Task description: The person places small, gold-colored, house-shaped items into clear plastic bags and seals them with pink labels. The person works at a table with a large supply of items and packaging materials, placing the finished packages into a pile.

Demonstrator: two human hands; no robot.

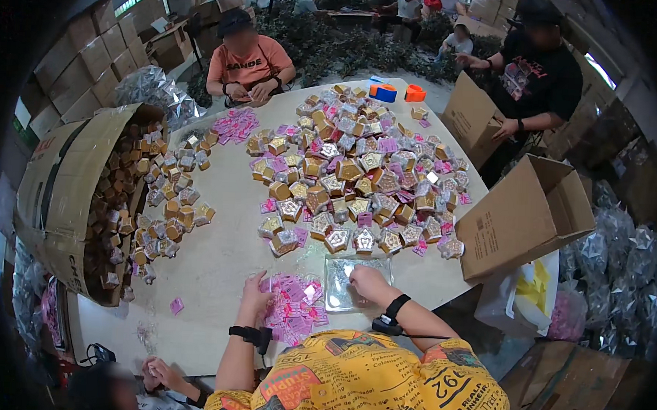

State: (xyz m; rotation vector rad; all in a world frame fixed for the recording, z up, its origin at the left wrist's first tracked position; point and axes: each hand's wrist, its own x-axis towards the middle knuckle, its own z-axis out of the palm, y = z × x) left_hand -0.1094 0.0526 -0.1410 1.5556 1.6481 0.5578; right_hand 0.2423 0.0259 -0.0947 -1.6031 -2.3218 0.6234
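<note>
My left hand [255, 295] rests at the left side of a heap of pink tags [290, 322], its fingers slightly apart at the edge of the heap. To its right, my right hand [370, 283] is over a clear, shallow plastic tray [337, 302], fingers curled together and pointing down into it. What those fingers hold, if anything, is hidden. Beyond both hands spreads a big pile of small gold and silver house-shaped boxes [337, 182], many in clear wrap with pink tags. A single pink tag [177, 305] lies apart on the table at left.
A tipped carton [54, 193] spills more gold pieces onto the table [221, 237] at left. An open carton [507, 231] stands at right. Blue and orange tape rings [415, 94] lie at the far edge. Co-workers stand or sit at the far left, far right and near left.
</note>
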